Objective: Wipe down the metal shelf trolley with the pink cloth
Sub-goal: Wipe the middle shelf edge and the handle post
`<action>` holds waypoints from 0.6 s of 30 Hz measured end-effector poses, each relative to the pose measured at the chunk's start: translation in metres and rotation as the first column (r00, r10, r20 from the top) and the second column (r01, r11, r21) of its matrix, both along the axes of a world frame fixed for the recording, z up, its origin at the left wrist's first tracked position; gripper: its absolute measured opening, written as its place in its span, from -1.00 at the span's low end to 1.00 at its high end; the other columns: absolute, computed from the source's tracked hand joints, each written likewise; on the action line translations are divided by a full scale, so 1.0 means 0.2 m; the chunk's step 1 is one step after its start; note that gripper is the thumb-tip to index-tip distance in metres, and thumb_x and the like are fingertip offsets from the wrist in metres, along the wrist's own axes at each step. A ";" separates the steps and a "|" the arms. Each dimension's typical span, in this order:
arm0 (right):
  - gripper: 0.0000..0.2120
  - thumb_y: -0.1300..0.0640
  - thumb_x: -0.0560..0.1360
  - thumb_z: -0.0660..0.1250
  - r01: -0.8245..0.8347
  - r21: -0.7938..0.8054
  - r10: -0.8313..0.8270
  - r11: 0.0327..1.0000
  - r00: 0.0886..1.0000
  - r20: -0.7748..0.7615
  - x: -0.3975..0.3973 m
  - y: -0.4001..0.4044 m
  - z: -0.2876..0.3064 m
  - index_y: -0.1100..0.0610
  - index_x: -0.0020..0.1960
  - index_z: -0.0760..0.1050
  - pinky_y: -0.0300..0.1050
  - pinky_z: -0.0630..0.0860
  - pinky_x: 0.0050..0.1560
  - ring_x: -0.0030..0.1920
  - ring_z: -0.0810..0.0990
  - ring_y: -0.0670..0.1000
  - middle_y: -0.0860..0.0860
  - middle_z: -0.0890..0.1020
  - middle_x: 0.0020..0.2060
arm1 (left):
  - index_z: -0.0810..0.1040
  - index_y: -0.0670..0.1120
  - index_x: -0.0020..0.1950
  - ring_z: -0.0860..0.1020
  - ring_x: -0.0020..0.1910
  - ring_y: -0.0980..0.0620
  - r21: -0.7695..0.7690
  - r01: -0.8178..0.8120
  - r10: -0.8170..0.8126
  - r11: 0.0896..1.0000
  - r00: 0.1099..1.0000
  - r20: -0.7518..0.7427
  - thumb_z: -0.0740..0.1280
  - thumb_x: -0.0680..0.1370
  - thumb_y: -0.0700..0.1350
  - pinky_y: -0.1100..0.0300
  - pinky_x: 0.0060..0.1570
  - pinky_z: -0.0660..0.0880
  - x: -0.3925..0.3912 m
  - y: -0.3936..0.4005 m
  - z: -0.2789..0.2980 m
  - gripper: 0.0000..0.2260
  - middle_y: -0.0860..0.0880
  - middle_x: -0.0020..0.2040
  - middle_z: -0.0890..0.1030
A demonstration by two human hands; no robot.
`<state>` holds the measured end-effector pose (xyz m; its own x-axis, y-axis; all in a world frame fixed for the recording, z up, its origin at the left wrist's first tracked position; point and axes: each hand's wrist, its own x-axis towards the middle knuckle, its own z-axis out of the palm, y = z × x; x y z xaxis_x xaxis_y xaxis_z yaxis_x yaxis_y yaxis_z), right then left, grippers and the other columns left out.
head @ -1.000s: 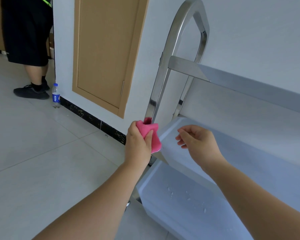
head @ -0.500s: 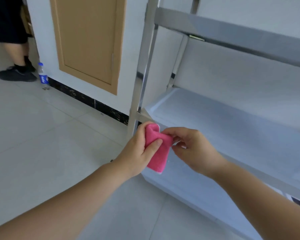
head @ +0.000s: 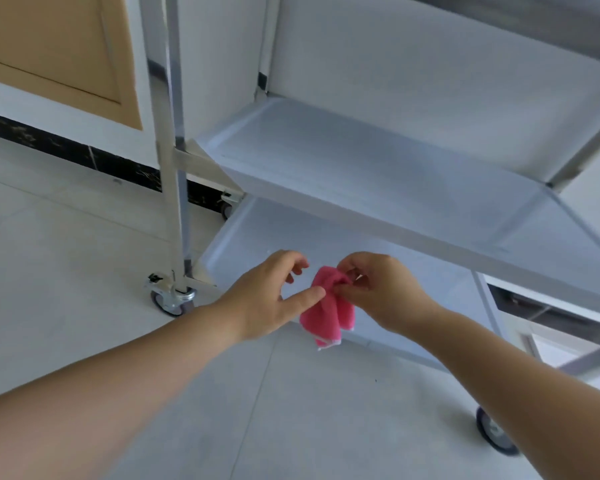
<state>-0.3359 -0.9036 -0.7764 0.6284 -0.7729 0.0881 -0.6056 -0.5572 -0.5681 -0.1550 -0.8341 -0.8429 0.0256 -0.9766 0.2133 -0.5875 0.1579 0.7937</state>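
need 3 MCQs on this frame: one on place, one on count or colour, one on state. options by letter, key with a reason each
1. Where is the pink cloth?
A. Flat on the middle shelf
B. Held in the air in front of the bottom shelf
C. On the floor by a wheel

2. How many trolley wheels show?
A. One
B. Three
C. Five

3. What is the left hand doing?
A. Fingers spread, thumb tip just at the cloth
B. Gripping the upright post
C. Closed in a fist around the whole cloth

Key:
1 B: the cloth hangs bunched from the fingers of the right hand, in front of the bottom shelf, touching no shelf.
2 B: one wheel at the near post, one behind by the wall, one at lower right.
3 A: the fingers are apart and curled, with only the thumb reaching the cloth.
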 end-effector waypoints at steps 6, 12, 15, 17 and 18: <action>-0.83 0.16 0.39 0.38 0.204 0.003 -0.204 0.979 0.978 -0.050 -0.21 -0.07 -0.13 -0.08 -0.30 0.51 -0.48 0.40 -0.38 -0.37 0.55 -0.22 -0.15 0.60 -0.36 | 0.41 0.14 -0.07 0.53 -0.17 0.25 0.130 0.103 -0.109 0.986 0.993 0.038 0.35 0.28 0.26 0.18 -0.17 0.52 -0.28 -0.12 -0.11 -0.67 0.19 -0.15 0.57; -0.80 0.25 0.40 0.25 0.311 -0.009 -0.304 0.951 0.923 -0.235 -0.50 -0.14 -0.21 0.03 -0.08 0.57 -0.28 0.38 -0.26 -0.22 0.51 -0.04 -0.08 0.58 -0.24 | 0.46 0.00 -0.15 0.52 -0.30 -0.03 0.051 0.171 -0.177 0.984 0.975 0.131 0.18 0.46 0.04 0.10 -0.33 0.43 -0.49 -0.27 -0.16 -0.85 0.08 -0.31 0.55; -0.65 0.32 0.41 0.15 0.382 -0.015 -0.366 0.924 0.873 -0.323 -0.70 -0.19 -0.24 0.01 0.02 0.56 -0.22 0.36 -0.16 -0.13 0.50 -0.01 -0.07 0.55 -0.14 | 0.48 -0.06 0.04 0.53 -0.07 -0.07 0.029 0.180 -0.183 0.983 0.970 0.158 0.22 0.50 -0.16 0.09 -0.09 0.46 -0.60 -0.39 -0.21 -0.86 -0.01 -0.05 0.59; -0.64 0.36 0.38 0.10 0.410 -0.041 -0.395 0.911 0.843 -0.366 -0.83 -0.20 -0.26 -0.04 -0.09 0.49 -0.21 0.38 -0.28 -0.17 0.50 0.00 -0.07 0.55 -0.18 | 0.45 -0.09 0.11 0.51 0.02 -0.06 0.052 0.202 -0.208 0.978 0.964 0.167 0.19 0.55 -0.19 0.08 0.02 0.44 -0.69 -0.46 -0.24 -0.83 -0.05 0.07 0.56; -0.66 0.37 0.37 0.08 0.420 -0.063 -0.410 0.905 0.826 -0.386 -0.89 -0.21 -0.27 -0.05 -0.15 0.43 -0.20 0.39 -0.33 -0.21 0.50 0.02 -0.05 0.55 -0.22 | 0.44 -0.09 0.12 0.50 0.03 -0.06 0.064 0.224 -0.232 0.972 0.955 0.182 0.17 0.56 -0.19 0.07 0.04 0.43 -0.75 -0.49 -0.26 -0.84 -0.06 0.10 0.55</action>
<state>-0.5133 -0.9453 -0.8311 0.2279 -0.9671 -0.1131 -0.9477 -0.1937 -0.2537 -0.3045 -0.9319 -0.8958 -0.2357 -0.9599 0.1515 -0.6784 0.2742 0.6816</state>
